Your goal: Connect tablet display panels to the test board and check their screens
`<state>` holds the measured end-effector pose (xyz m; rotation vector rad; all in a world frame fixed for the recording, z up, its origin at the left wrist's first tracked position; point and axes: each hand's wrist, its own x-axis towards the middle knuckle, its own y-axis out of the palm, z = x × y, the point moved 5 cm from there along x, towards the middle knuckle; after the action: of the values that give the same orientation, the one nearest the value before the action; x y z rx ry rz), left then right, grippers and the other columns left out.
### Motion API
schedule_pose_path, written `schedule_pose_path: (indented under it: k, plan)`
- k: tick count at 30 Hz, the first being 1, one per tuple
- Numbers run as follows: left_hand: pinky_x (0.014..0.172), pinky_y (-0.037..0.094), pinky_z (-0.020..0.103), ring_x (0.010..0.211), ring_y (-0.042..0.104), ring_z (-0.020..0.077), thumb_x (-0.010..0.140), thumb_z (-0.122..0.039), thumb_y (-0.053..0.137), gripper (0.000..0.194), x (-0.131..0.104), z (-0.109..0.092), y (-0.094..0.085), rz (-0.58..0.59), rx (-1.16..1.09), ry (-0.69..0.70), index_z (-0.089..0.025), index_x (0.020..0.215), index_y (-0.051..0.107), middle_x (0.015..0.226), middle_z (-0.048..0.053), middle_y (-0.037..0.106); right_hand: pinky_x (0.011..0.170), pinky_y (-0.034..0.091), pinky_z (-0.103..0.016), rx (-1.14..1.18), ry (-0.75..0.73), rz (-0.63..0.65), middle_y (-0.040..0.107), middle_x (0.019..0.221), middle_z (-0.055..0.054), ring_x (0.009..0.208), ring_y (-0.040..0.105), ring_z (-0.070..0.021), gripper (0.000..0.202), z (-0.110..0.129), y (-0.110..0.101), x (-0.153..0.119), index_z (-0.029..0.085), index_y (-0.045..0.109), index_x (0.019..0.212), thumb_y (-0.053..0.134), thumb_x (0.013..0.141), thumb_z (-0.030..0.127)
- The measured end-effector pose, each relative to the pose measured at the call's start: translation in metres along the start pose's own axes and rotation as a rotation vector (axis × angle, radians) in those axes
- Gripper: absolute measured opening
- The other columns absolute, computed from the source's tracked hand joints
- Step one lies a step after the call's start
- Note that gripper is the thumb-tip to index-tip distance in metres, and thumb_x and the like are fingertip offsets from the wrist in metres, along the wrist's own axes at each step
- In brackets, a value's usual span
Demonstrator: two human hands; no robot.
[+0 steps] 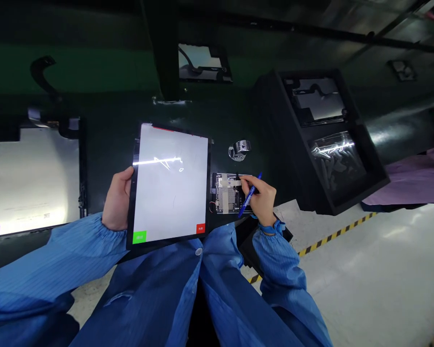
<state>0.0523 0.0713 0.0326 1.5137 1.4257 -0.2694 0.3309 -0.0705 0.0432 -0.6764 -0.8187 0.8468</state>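
My left hand (118, 198) grips the left edge of a tablet (169, 183), tilted up, its screen white with a green button at the lower left and a red one at the lower right. My right hand (262, 198) holds a blue pen (249, 196) and rests on a small circuit board (228, 193) with tape strips, just right of the tablet on the dark bench. Both arms wear blue sleeves.
A shiny metal clamp (239, 149) sits behind the board. A black slanted bin (321, 140) with a bag of parts stands at the right. A lit white panel (32, 178) lies at the left. Yellow-black floor tape (332, 236) edges the bench. Pink cloth (412, 178) shows far right.
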Motion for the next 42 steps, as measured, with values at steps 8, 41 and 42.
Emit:
schedule_pose_path:
  k: [8, 41, 42]
  plan:
    - [0.047, 0.052, 0.016, 0.055, 0.068, 0.0115, 0.102, -0.025, 0.037, 0.031, -0.012, -0.006, 0.009, 0.016, 0.028, 0.081, -0.016, 0.101, 0.067, 0.051, -0.007, 0.060, 0.068, 0.053, -0.027, -0.054, -0.001, 0.014, 0.076, 0.081, -0.004, 0.069, 0.069, -0.0158, 0.023, -0.001, 0.002, -0.003, 0.020, 0.077, 0.095, 0.057, 0.094, 0.032]
    - [0.052, 0.047, 0.006, 0.061, 0.067, 0.0043, 0.091, 0.006, 0.043, 0.040, -0.024, -0.020, 0.007, -0.282, 0.040, 0.267, -0.014, 0.122, 0.060, 0.055, -0.015, 0.062, 0.053, 0.027, -0.031, -0.551, 0.152, 0.505, 0.072, 0.073, -0.009, 0.069, 0.071, -0.0300, 0.024, 0.077, 0.029, 0.027, 0.019, 0.063, 0.089, 0.065, 0.076, 0.039]
    - [0.054, 0.047, 0.006, 0.064, 0.068, 0.0046, 0.091, 0.006, 0.044, 0.040, -0.023, -0.020, 0.007, -0.288, 0.046, 0.273, -0.013, 0.122, 0.060, 0.055, -0.015, 0.062, 0.053, 0.027, -0.031, -0.570, 0.150, 0.507, 0.072, 0.074, -0.010, 0.070, 0.071, -0.0308, 0.025, 0.079, 0.030, 0.027, 0.018, 0.062, 0.090, 0.064, 0.077, 0.039]
